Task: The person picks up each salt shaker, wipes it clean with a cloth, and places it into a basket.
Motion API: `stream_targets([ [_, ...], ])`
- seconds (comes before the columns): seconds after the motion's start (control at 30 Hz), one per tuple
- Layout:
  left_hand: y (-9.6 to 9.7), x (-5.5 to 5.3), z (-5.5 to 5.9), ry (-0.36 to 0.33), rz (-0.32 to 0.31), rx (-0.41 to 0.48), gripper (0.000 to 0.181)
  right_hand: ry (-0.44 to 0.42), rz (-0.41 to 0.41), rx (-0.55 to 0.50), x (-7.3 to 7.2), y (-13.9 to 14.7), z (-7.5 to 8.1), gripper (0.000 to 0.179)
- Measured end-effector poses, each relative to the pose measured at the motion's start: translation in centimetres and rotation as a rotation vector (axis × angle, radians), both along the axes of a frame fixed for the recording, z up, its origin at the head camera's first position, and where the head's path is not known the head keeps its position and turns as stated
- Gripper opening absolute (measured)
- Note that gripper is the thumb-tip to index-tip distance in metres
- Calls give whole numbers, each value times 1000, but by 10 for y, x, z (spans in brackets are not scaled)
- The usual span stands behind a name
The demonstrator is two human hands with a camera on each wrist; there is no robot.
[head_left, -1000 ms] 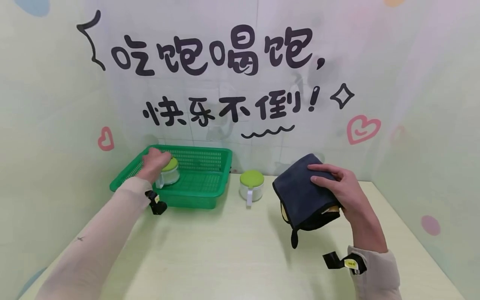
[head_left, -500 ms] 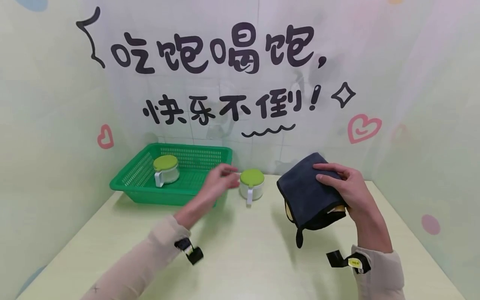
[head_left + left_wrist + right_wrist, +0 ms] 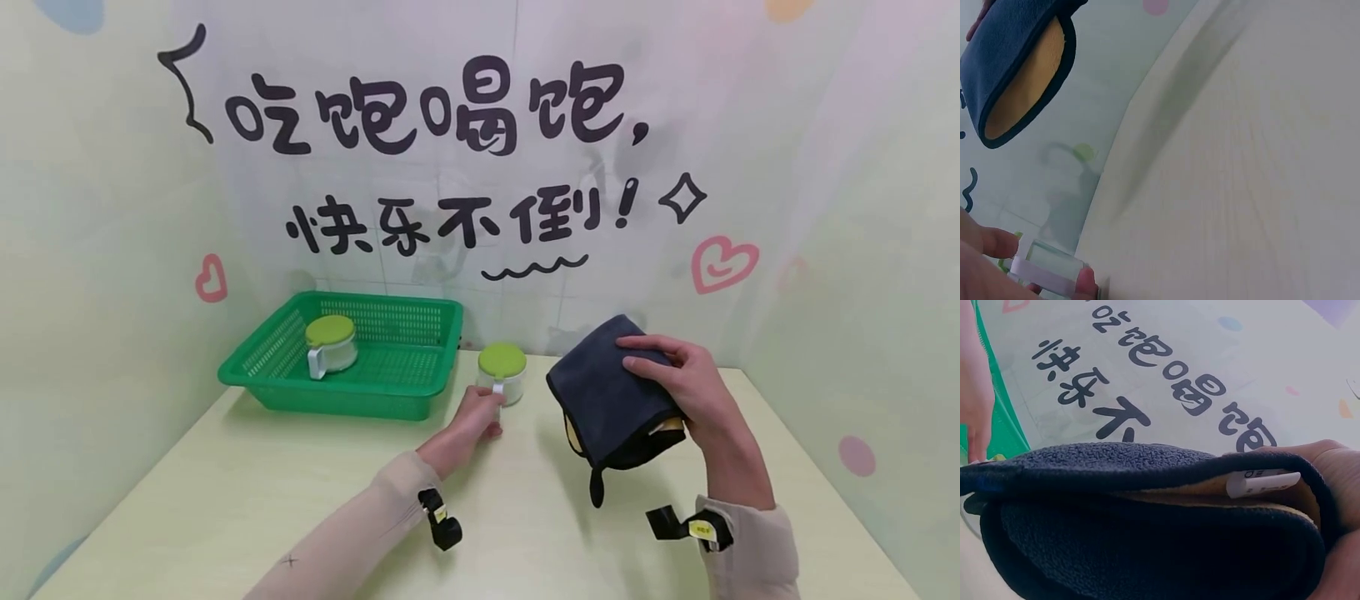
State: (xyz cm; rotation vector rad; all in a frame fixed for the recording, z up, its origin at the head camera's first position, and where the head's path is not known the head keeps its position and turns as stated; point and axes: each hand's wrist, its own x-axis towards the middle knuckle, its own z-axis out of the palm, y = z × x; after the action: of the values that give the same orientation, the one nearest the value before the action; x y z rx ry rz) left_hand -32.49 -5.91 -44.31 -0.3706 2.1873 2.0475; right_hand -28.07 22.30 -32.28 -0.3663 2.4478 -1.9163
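My left hand (image 3: 472, 421) reaches to a small clear seasoning jar (image 3: 502, 362) with a green lid, on the table near the back wall. Thumb and fingers close around its white handle (image 3: 1041, 276), as the left wrist view shows. My right hand (image 3: 703, 379) holds a folded dark blue cloth (image 3: 609, 387) above the table, to the right of the jar. The cloth's tan inner side and a white label (image 3: 1263, 484) show between its folds in the right wrist view. A hanging loop dangles from its lower corner.
At the back left stands a green plastic basket (image 3: 345, 402) with perforated sides. A second jar (image 3: 332, 343) with a green lid sits inside it, handle toward me. A printed wall sheet (image 3: 435, 292) bounds the table (image 3: 570, 533) behind, with pale walls at both sides.
My left hand has let go of the jar in the basket and moved right to the handle of the jar on the table. The right hand keeps holding the cloth in nearly the same place.
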Motion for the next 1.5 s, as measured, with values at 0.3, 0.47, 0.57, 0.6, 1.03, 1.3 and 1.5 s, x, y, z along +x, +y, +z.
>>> stream_targets([
  [0.3, 3, -15, -3, 14, -23, -79, 32, 7, 4, 46, -1, -1, 0, 39],
  [0.47, 4, -14, -2, 28, 3, -80, 33, 40, 22, 114, -2, -1, 0, 36],
  [0.57, 3, -12, -2, 42, 19, -54, 33, 42, 50, 128, -3, -1, 0, 36],
  [0.6, 3, -11, -1, 47, 20, -42, 34, 43, 61, 128, -3, -1, -1, 37],
  [1.03, -7, 19, 21, 113, -69, 69, 37, 199, 152, 192, -9, -18, -9, 24],
  [1.3, -15, 47, 52, 152, -211, 132, 30, 265, 326, 226, -9, -36, -10, 28],
  [1.5, -14, 54, 68, 192, -280, 80, 31, 300, 365, 234, -4, -48, -13, 28],
])
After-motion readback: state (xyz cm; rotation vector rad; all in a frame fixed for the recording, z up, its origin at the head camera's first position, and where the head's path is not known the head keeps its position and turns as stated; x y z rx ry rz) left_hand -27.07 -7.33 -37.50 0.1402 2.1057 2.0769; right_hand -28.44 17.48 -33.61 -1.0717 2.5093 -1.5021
